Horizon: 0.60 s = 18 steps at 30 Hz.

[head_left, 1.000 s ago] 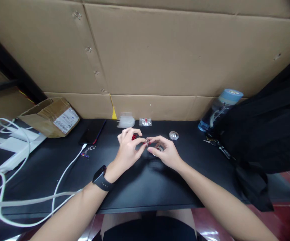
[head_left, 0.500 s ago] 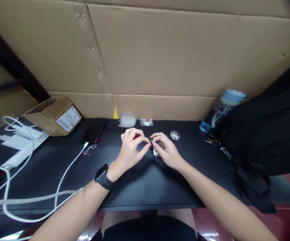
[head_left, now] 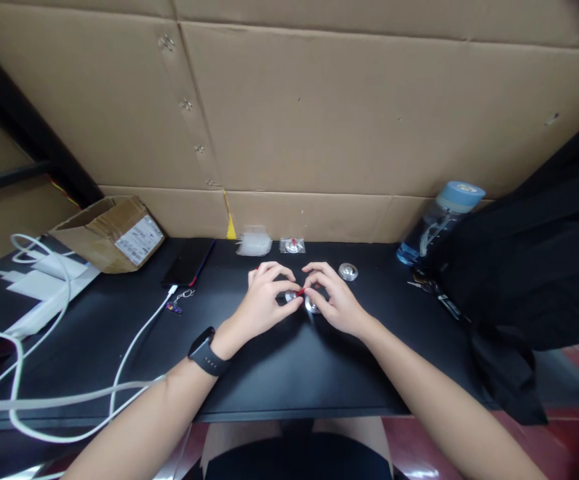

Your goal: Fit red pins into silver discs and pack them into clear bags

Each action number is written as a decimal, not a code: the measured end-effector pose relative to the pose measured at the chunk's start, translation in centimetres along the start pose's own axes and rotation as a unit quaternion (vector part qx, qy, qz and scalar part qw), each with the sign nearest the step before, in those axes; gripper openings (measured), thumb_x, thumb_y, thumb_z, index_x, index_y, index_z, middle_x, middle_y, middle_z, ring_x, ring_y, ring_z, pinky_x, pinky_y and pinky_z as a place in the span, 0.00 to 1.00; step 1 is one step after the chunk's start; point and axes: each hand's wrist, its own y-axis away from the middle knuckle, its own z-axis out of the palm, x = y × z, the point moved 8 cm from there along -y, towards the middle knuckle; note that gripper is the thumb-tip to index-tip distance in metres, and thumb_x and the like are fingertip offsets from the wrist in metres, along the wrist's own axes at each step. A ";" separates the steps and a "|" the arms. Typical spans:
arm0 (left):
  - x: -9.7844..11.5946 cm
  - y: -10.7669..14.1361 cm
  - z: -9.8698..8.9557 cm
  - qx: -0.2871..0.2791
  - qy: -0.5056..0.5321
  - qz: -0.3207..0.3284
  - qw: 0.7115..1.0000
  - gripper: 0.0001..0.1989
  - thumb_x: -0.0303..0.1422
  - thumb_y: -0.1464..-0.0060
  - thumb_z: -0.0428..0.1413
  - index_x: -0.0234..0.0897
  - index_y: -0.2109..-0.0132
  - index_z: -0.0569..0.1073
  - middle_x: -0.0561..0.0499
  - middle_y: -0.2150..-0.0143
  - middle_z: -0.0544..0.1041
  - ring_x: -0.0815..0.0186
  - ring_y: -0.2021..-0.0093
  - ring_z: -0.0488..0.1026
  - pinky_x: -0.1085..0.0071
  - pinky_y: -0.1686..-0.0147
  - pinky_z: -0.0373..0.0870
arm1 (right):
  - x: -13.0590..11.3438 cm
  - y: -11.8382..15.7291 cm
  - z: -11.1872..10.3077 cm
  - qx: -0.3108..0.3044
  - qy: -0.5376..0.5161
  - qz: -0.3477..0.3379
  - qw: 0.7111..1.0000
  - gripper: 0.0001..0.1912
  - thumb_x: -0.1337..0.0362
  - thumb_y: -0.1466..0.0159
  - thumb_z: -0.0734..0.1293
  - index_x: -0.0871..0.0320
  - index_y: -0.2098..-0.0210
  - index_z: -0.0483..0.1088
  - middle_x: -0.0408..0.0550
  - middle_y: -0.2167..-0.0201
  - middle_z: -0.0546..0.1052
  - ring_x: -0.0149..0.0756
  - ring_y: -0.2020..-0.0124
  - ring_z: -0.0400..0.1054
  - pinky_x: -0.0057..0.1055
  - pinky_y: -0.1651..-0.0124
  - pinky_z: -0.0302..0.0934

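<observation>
Two hands (head_left: 264, 300) (head_left: 339, 303), one smartwatch (head_left: 204, 345), three unbagged silver discs (head_left: 348, 271) (head_left: 312, 306) (head_left: 290, 295) and one bagged disc (head_left: 293, 246) appear at one desk (head_left: 289, 377) alongside one smartphone (head_left: 187, 263), one cardboard box (head_left: 112, 233) and one water bottle (head_left: 437, 223).

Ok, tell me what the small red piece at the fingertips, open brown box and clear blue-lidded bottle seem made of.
Small red piece: perhaps plastic, by its bright red; finish too small to tell.
Open brown box: matte cardboard, judging by its creased panels.
Clear blue-lidded bottle: glossy, see-through; plastic or glass.
</observation>
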 end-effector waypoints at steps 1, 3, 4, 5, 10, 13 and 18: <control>-0.2 0.0 -0.1 0.005 -0.005 -0.005 1.000 0.04 0.37 0.40 0.62 0.47 0.60 0.82 0.50 0.51 0.78 0.54 0.43 0.65 0.56 0.48 0.57 | 0.3 0.0 0.0 -0.017 0.013 0.003 1.000 0.05 0.63 0.29 0.63 0.53 0.58 0.71 0.53 0.46 0.71 0.44 0.43 0.67 0.45 0.40 0.63; -0.7 0.0 0.0 0.006 -0.019 -0.013 1.000 0.04 0.36 0.39 0.62 0.48 0.60 0.83 0.50 0.52 0.79 0.55 0.44 0.66 0.57 0.50 0.55 | 1.2 0.1 0.0 -0.062 0.049 0.023 0.997 0.10 0.62 0.30 0.65 0.52 0.50 0.70 0.52 0.50 0.73 0.42 0.49 0.70 0.40 0.47 0.66; -0.9 0.0 0.2 0.001 -0.024 -0.016 1.000 0.05 0.37 0.39 0.61 0.48 0.60 0.83 0.50 0.53 0.79 0.55 0.45 0.66 0.57 0.51 0.54 | 1.8 0.2 0.0 -0.086 0.073 0.036 0.993 0.15 0.62 0.32 0.68 0.52 0.46 0.69 0.51 0.53 0.74 0.41 0.53 0.71 0.38 0.51 0.67; -1.2 0.0 0.4 -0.006 -0.027 -0.019 0.999 0.05 0.37 0.38 0.61 0.48 0.59 0.83 0.50 0.53 0.80 0.55 0.46 0.67 0.57 0.51 0.53 | 2.4 0.4 -0.1 -0.108 0.100 0.050 0.988 0.20 0.61 0.34 0.70 0.52 0.43 0.68 0.50 0.56 0.75 0.41 0.56 0.71 0.36 0.55 0.66; -2.1 0.1 1.3 -0.029 -0.011 -0.038 0.999 0.08 0.37 0.33 0.56 0.45 0.59 0.80 0.50 0.56 0.83 0.57 0.48 0.71 0.56 0.51 0.50 | 4.1 0.8 -0.2 -0.184 0.170 0.075 0.965 0.07 0.66 0.35 0.70 0.51 0.58 0.79 0.44 0.65 0.77 0.34 0.66 0.71 0.28 0.65 0.60; -2.2 -0.1 1.5 -0.037 0.002 -0.053 0.998 0.09 0.36 0.33 0.55 0.44 0.60 0.79 0.51 0.56 0.83 0.58 0.49 0.73 0.57 0.50 0.50 | 4.0 0.7 0.0 -0.183 0.162 0.073 0.967 0.08 0.68 0.34 0.69 0.50 0.62 0.81 0.43 0.66 0.79 0.32 0.68 0.71 0.27 0.66 0.58; -2.7 -0.3 1.1 -0.026 0.043 -0.110 0.993 0.06 0.36 0.35 0.56 0.44 0.58 0.78 0.53 0.59 0.84 0.59 0.52 0.76 0.59 0.48 0.55 | 3.2 -0.2 -0.9 -0.039 0.065 0.074 0.994 0.06 0.68 0.34 0.68 0.56 0.62 0.78 0.46 0.67 0.79 0.33 0.68 0.72 0.29 0.63 0.63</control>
